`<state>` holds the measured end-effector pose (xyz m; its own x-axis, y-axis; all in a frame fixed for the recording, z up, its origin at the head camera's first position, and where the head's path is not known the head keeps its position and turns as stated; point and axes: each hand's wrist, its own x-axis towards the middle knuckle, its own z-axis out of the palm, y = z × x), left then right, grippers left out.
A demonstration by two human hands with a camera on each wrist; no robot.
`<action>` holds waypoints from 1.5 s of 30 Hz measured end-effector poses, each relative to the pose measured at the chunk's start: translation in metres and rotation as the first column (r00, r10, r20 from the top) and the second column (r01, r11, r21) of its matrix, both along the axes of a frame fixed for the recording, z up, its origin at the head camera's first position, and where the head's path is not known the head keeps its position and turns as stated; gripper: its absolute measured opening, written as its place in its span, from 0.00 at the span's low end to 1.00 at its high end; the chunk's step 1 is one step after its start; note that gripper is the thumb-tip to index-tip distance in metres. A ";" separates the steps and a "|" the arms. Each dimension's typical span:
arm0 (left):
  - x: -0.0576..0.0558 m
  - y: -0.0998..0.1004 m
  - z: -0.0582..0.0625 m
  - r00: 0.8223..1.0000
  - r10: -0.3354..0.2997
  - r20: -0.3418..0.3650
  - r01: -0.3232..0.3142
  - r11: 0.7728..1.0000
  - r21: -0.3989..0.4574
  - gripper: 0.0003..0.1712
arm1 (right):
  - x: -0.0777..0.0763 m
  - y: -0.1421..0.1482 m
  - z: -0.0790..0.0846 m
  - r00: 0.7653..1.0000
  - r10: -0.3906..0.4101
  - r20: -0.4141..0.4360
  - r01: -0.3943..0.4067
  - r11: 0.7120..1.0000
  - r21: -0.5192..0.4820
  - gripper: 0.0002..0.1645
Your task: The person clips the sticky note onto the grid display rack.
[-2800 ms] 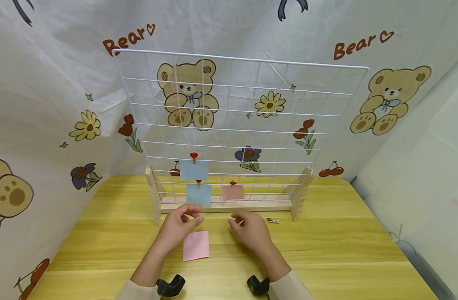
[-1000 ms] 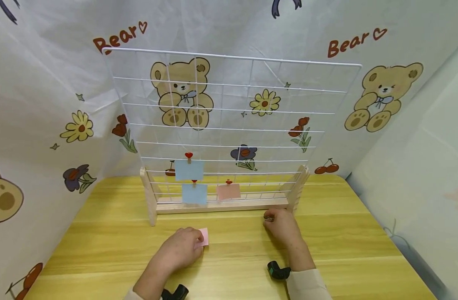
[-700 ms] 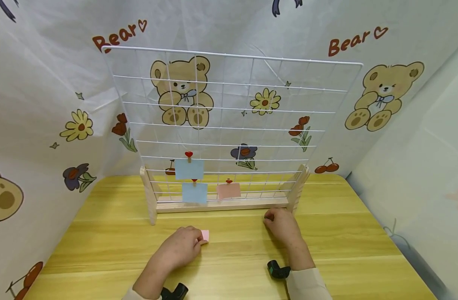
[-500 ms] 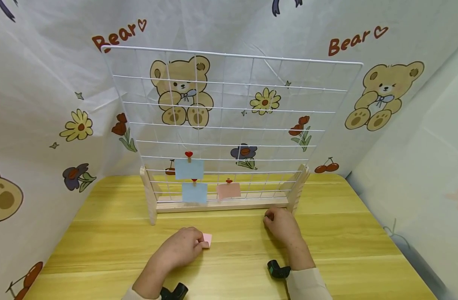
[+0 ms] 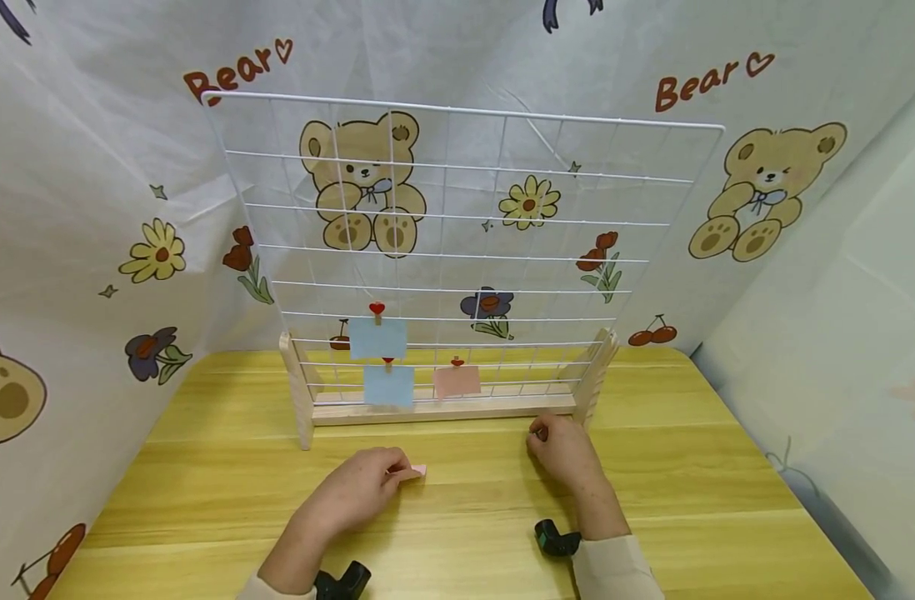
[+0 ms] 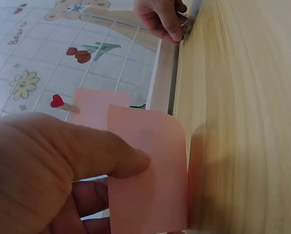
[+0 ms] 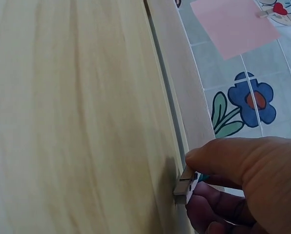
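My left hand (image 5: pixel 358 490) pinches a pink paper note (image 6: pixel 148 180) between thumb and fingers, just above the table. In the head view only a thin edge of that note shows past the fingertips. My right hand (image 5: pixel 566 454) pinches a small wooden clothespin (image 7: pixel 185 187) by the base of the rack; in the head view the hand hides it. The white wire grid rack (image 5: pixel 457 261) stands behind both hands. Heart-topped clips fasten two blue notes, an upper one (image 5: pixel 378 338) and a lower one (image 5: pixel 389 386), and a pink note (image 5: pixel 457 382) low on the grid.
The rack stands in wooden feet, a left one (image 5: pixel 298 392) and a right one (image 5: pixel 598 375), joined by a wooden base bar (image 5: pixel 442 412). A printed cloth (image 5: pixel 457 50) hangs behind it. The wood-grain table (image 5: pixel 465 542) spreads in front.
My right hand has moved right to the clothespin on the table and taken hold of it. The left hand has gripped the pink note and raised it, tilting it nearly edge-on to the head view.
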<state>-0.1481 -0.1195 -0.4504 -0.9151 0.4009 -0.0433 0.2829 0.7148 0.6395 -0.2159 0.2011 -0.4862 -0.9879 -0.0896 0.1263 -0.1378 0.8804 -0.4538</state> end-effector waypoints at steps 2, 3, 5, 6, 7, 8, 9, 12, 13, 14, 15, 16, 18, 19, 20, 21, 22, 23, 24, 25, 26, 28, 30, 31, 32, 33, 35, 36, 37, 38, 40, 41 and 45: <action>-0.001 -0.001 0.001 1.000 0.020 -0.023 -0.020 1.000 -0.006 0.06 | 0.000 0.000 0.000 1.000 0.000 -0.001 0.000 1.000 -0.002 0.03; -0.001 -0.002 0.001 0.999 0.032 -0.040 -0.033 0.999 -0.013 0.06 | 0.000 -0.001 0.000 1.000 0.000 0.001 0.000 1.000 -0.004 0.03; -0.001 -0.003 0.002 0.996 0.052 -0.066 -0.054 0.998 -0.023 0.10 | 0.000 -0.001 0.000 1.000 -0.005 0.007 0.005 1.000 -0.004 0.03; -0.001 -0.004 0.002 0.995 0.064 -0.074 -0.066 0.998 -0.024 0.12 | -0.001 -0.001 0.000 1.000 -0.003 0.009 0.003 1.000 -0.005 0.04; -0.001 -0.004 0.002 0.994 0.071 -0.086 -0.074 0.997 -0.025 0.15 | -0.001 -0.001 0.000 1.000 -0.005 0.019 0.006 1.000 -0.011 0.05; -0.002 -0.005 0.003 0.993 0.081 -0.088 -0.083 0.996 -0.019 0.15 | -0.001 -0.001 0.000 1.000 -0.009 0.030 0.009 1.000 -0.017 0.06; -0.002 -0.005 0.003 0.992 0.089 -0.091 -0.091 0.996 -0.014 0.16 | 0.000 0.000 0.001 0.999 -0.010 0.040 0.011 1.000 -0.026 0.07; -0.002 -0.006 0.005 0.992 0.112 -0.055 -0.111 0.994 0.023 0.20 | 0.000 0.001 0.001 0.997 -0.004 0.072 0.008 0.998 -0.058 0.08; -0.002 -0.006 0.005 0.992 0.118 -0.042 -0.117 0.992 0.037 0.21 | 0.000 0.002 0.002 0.996 -0.002 0.090 0.008 0.997 -0.071 0.08; -0.002 -0.006 0.006 0.992 0.127 -0.026 -0.125 0.991 0.050 0.22 | 0.000 0.003 0.002 0.995 0.004 0.101 0.004 0.997 -0.081 0.09; -0.002 -0.007 0.006 0.991 0.133 -0.015 -0.132 0.989 0.060 0.24 | 0.000 0.004 0.002 0.993 0.010 0.114 0.000 0.996 -0.093 0.09; -0.003 -0.007 0.007 0.990 0.139 0.001 -0.139 0.988 0.070 0.25 | -0.001 0.005 0.002 0.992 0.016 0.127 -0.002 0.995 -0.104 0.09; -0.003 -0.007 0.007 0.989 0.151 0.008 -0.151 0.985 0.079 0.25 | -0.001 0.007 0.002 0.989 0.026 0.149 -0.008 0.992 -0.124 0.10; -0.003 -0.007 0.007 0.988 0.157 0.007 -0.157 0.984 0.080 0.25 | -0.001 0.008 0.002 0.987 0.029 0.156 -0.009 0.991 -0.132 0.10; -0.004 -0.007 0.007 0.987 0.162 0.009 -0.163 0.984 0.079 0.25 | -0.001 0.008 0.002 0.986 0.031 0.162 -0.009 0.990 -0.138 0.10; -0.004 -0.007 0.007 0.986 0.167 0.009 -0.167 0.983 0.079 0.25 | -0.002 0.009 0.001 0.985 0.033 0.168 -0.008 0.990 -0.144 0.09; -0.004 -0.006 0.006 0.985 0.170 0.011 -0.171 0.982 0.079 0.24 | -0.002 0.009 0.001 0.985 0.036 0.170 -0.011 0.989 -0.147 0.09; -0.005 -0.006 0.006 0.985 0.173 0.013 -0.174 0.982 0.078 0.24 | -0.002 0.010 0.000 0.984 0.038 0.171 -0.012 0.989 -0.150 0.08; -0.005 -0.006 0.006 0.984 0.177 0.012 -0.177 0.981 0.077 0.23 | -0.002 0.010 0.000 0.984 0.039 0.173 -0.012 0.988 -0.153 0.07; -0.005 -0.006 0.006 0.984 0.179 0.013 -0.179 0.981 0.076 0.23 | -0.002 0.010 0.000 0.984 0.040 0.175 -0.012 0.988 -0.156 0.06; -0.005 -0.006 0.006 0.984 0.180 0.010 -0.180 0.981 0.076 0.23 | -0.002 0.010 0.000 0.983 0.040 0.177 -0.011 0.987 -0.161 0.06; -0.005 -0.005 0.005 0.983 0.181 0.007 -0.181 0.981 0.071 0.22 | -0.002 0.010 0.000 0.984 0.049 0.170 -0.020 0.986 -0.167 0.04; -0.004 -0.005 0.005 0.984 0.179 0.002 -0.179 0.982 0.067 0.22 | -0.001 0.010 0.000 0.984 0.054 0.169 -0.024 0.985 -0.171 0.02; -0.004 -0.005 0.005 0.984 0.178 0.002 -0.178 0.982 0.066 0.21 | -0.001 0.010 0.000 0.984 0.055 0.168 -0.025 0.985 -0.171 0.02; -0.004 -0.005 0.006 0.984 0.177 0.002 -0.177 0.982 0.066 0.21 | -0.001 0.009 0.000 0.984 0.056 0.168 -0.027 0.985 -0.170 0.02; -0.004 -0.004 0.006 0.984 0.177 0.003 -0.177 0.982 0.064 0.21 | -0.002 0.009 0.000 0.984 0.057 0.167 -0.028 0.985 -0.168 0.03; -0.005 -0.004 0.006 0.984 0.177 0.003 -0.177 0.982 0.064 0.21 | -0.002 0.009 0.001 0.983 0.052 0.174 -0.022 0.986 -0.168 0.05; -0.005 -0.004 0.007 0.984 0.178 0.001 -0.177 0.982 0.063 0.21 | -0.002 0.008 0.001 0.983 0.049 0.176 -0.019 0.985 -0.170 0.05; -0.005 -0.004 0.007 0.984 0.180 -0.002 -0.179 0.982 0.061 0.21 | -0.002 0.008 0.001 0.983 0.048 0.179 -0.017 0.985 -0.171 0.05; -0.005 -0.005 0.007 0.983 0.182 -0.004 -0.182 0.981 0.062 0.20 | -0.002 0.008 0.001 0.982 0.046 0.181 -0.014 0.985 -0.173 0.05; -0.005 -0.005 0.008 0.982 0.188 -0.004 -0.188 0.980 0.065 0.19 | -0.002 0.008 0.001 0.983 0.043 0.179 -0.010 0.984 -0.180 0.06; -0.005 -0.005 0.008 0.982 0.191 -0.004 -0.190 0.979 0.070 0.19 | -0.002 0.008 0.002 0.983 0.040 0.182 -0.006 0.983 -0.185 0.06; -0.005 -0.005 0.010 0.981 0.192 0.004 -0.192 0.978 0.088 0.18 | -0.003 0.009 0.002 0.985 0.024 0.173 0.009 0.982 -0.188 0.06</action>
<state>-0.1528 -0.1245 -0.4406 -0.9754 0.2200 -0.0113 0.1492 0.6973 0.7011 -0.2189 0.2100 -0.4842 -0.9956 -0.0884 -0.0324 -0.0485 0.7767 -0.6280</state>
